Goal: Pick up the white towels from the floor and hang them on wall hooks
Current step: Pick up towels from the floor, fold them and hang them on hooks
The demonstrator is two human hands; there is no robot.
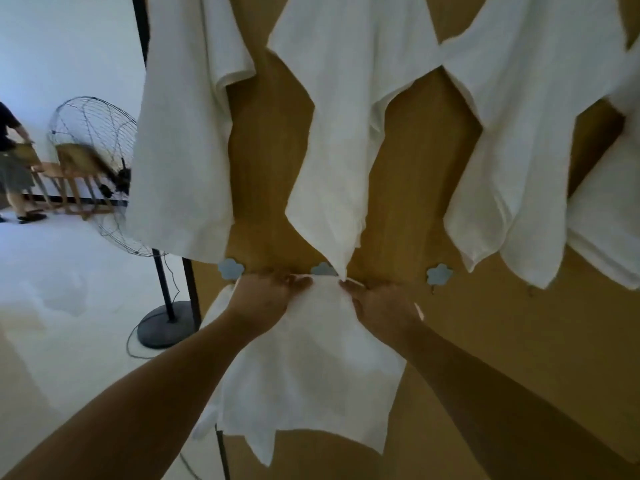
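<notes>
Towel held at the middle hook, not yet hung

Fingers of both hands pinch the top edge of one white towel, bunching the cloth between them just below the middle hook. The left hand grips the fabric on the side towards the fan, thumb and fingertips pressed together on a fold; the right hand pinches the opposite side of the same bunch, its fingertips close to the left hand's. The rest of the towel hangs loose beneath the two hands, its lower corners uneven.

That hook is a pale blue flower shape on the wooden wall panel, partly covered by the tip of a hung towel draped from above. Two matching hooks sit in the same row: one to the fan side of it, one to the other side. More white towels hang above each of these.

Risk, as I judge it: the peg itself is not visible, so the bunch may miss it or catch only a thin fold and slide off once released. The hanging tip overhead could also be snagged and pulled down. Beyond the panel edge stand a pedestal fan, wooden chairs and another person.
</notes>
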